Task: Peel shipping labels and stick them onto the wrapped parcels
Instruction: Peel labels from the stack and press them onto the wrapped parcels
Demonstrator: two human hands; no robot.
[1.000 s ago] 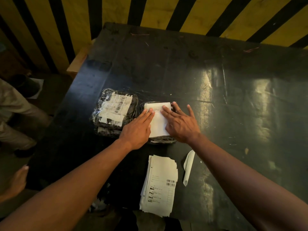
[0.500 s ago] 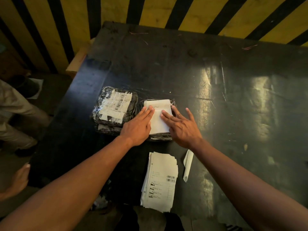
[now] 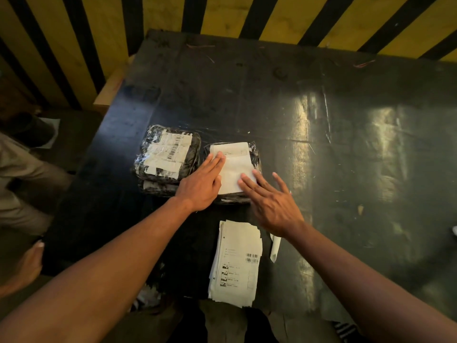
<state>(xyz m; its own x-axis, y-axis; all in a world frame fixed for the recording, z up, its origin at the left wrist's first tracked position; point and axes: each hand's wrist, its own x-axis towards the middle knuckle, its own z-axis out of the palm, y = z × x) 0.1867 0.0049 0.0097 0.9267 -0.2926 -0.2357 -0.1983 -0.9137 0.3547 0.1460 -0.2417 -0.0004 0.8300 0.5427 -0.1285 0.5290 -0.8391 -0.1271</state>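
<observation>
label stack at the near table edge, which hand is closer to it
Right. The right hand lies just beyond the label stack, its wrist over the stack's far right corner. The left hand lies farther off, up and to the left, its fingers flat on the parcel's label.

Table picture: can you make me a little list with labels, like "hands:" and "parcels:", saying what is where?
surface: dark scuffed shiny table
right parcel: dark parcel in clear plastic wrap, with a white paper label on top
left hand: flat, straight fingers pressing on the label
right hand: flat, fingers spread, fingertips on the label's near right part
left parcel: labelled dark wrapped parcel with barcode, untouched
label supply: stack of white printed label sheets, nearest the person
scrap: white peeled backing strip, right of the stack
</observation>
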